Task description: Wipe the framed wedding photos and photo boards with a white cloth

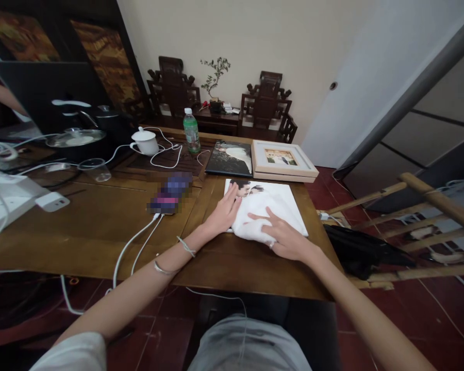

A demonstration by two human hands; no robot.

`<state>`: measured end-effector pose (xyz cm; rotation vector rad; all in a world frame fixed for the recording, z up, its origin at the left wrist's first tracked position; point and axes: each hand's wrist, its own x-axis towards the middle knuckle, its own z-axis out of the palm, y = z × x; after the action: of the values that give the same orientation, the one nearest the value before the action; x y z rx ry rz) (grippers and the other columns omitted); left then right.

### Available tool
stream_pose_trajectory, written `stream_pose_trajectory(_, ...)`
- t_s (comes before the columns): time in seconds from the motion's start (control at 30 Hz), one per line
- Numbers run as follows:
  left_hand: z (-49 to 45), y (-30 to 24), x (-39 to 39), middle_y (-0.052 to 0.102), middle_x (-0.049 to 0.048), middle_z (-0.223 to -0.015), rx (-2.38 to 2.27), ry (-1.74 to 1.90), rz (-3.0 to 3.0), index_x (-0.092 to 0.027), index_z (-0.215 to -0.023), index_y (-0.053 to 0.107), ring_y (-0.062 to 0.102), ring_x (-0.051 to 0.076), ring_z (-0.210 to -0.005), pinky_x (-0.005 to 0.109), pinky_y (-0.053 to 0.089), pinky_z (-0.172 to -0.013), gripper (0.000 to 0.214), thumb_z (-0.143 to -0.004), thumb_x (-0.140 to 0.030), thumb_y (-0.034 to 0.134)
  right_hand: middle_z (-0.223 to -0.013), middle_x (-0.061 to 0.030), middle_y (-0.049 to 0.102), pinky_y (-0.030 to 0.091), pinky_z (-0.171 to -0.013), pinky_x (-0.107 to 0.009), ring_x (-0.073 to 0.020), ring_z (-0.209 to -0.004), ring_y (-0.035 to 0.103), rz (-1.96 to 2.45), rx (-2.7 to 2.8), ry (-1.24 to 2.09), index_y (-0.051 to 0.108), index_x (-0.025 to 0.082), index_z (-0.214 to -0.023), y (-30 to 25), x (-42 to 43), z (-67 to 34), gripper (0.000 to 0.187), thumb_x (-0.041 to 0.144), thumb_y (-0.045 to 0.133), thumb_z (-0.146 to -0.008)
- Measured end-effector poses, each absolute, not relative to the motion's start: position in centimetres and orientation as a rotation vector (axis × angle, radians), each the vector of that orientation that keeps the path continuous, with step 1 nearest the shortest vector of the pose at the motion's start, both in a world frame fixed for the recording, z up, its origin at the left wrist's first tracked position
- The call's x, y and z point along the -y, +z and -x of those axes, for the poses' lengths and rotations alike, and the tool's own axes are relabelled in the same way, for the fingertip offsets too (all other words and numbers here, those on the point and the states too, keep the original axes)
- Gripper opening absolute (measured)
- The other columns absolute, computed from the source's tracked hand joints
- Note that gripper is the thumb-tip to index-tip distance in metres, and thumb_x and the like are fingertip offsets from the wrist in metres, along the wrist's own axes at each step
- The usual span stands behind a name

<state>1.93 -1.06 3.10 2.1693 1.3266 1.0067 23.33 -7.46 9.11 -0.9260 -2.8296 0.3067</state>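
A white-backed photo panel (291, 198) with two people's heads printed on it lies flat on the wooden table, close to its front right corner. My left hand (223, 210) rests along the panel's left edge, fingers stretched out and side by side. Over the panel's lower middle is a bunched white cloth (251, 219), and my right hand (284, 234) holds it down with fingers spread across its folds. The cloth hides much of the picture, and it touches or nearly touches my left fingers.
Behind the panel lie a dark photo panel (230, 158) and a white framed picture (284, 159). A green-labelled bottle (191, 131), lidded white cup (145, 141) and phone (170, 193) with cables are to the left. A bamboo rack (386, 232) stands off the table's right side.
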Motion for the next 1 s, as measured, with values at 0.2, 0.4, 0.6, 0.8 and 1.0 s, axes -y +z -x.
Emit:
stream_pose_trajectory(0.2,-2.2,3.1,1.0,0.033,0.0152,-0.153,-1.294,0.857,-2.286,-0.012,-0.142,0.038,0.023,0.024,-0.145,0.048,0.029,-0.114,0.048,-0.098,-0.031,0.029,-0.134,-0.0105,0.058,0.032,-0.108,-0.054,-0.0316,-0.122,0.053,1.353,2.656,0.177,0.062,0.020,-0.108,8.8,5.5,-26.4,0.034,0.014,0.039,-0.083)
stream_pose_trajectory(0.4,-2.0,3.2,1.0,0.039,0.0144,-0.150,-1.267,0.866,-2.352,-0.015,-0.139,0.042,0.027,0.025,-0.144,0.047,0.032,-0.112,0.045,-0.097,-0.028,0.033,-0.108,-0.0098,0.071,0.037,-0.101,-0.049,-0.0302,-0.098,0.063,1.446,2.395,0.210,0.063,0.020,-0.100,8.5,-0.3,-23.6,0.028,0.018,0.037,-0.088)
stream_pose_trajectory(0.6,-1.8,3.0,0.8,0.050,0.0168,-0.139,-1.266,0.868,-2.374,-0.012,-0.133,0.048,0.043,0.027,-0.133,0.047,0.037,-0.109,0.042,-0.096,-0.027,0.036,-0.095,-0.0061,0.070,0.045,-0.078,-0.031,-0.0222,-0.083,0.062,1.196,2.423,0.532,0.062,0.018,-0.094,11.0,-3.9,-17.5,0.028,0.036,0.041,-0.094)
stream_pose_trajectory(0.8,-1.7,2.9,0.6,0.056,0.0152,-0.132,-1.289,0.873,-2.367,-0.015,-0.131,0.050,0.049,0.028,-0.127,0.047,0.039,-0.108,0.041,-0.094,-0.026,0.039,-0.096,-0.0080,0.070,0.040,-0.082,-0.030,-0.0222,-0.086,0.058,1.108,2.657,0.393,0.062,0.017,-0.087,12.3,-4.9,-15.2,0.025,0.031,0.042,-0.094)
stream_pose_trajectory(1.0,-1.8,2.9,0.7,0.043,0.0167,-0.146,-1.227,0.909,-2.380,-0.011,-0.136,0.046,0.032,0.026,-0.141,0.048,0.033,-0.113,0.045,-0.095,-0.027,0.037,-0.100,-0.0105,0.071,0.041,-0.088,-0.037,-0.0282,-0.092,0.061,1.328,2.479,0.360,0.063,0.017,-0.087,11.2,-5.4,-20.8,0.031,0.035,0.039,-0.094)
